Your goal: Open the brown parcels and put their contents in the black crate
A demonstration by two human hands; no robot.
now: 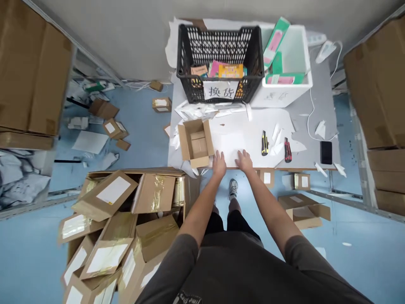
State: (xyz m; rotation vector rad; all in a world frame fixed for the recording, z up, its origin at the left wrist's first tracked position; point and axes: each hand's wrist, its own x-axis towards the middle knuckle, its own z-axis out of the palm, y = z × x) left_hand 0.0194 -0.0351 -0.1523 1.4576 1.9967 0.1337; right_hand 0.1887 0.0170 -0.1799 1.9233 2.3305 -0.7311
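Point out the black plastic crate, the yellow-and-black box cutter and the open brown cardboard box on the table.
Black plastic crate (181, 55): head view, on its left wall.
Yellow-and-black box cutter (264, 142): head view, on its handle.
Open brown cardboard box (199, 161): head view, on its near side.

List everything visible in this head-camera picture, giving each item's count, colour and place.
Table: one, grey, ahead.
Plastic crate: one, black, at the table's back.
Box: one, white, right of the crate.
Packets: several, green and pink, in the white box.
Utility knives: two, yellow-black and red-black, right of the hands.
Carton: one, brown, open, left of the hands.
Paper sheet: one, white, under the hands.
Parcels: many, brown, on the floor at left.
Left hand and right hand: two, on the sheet.
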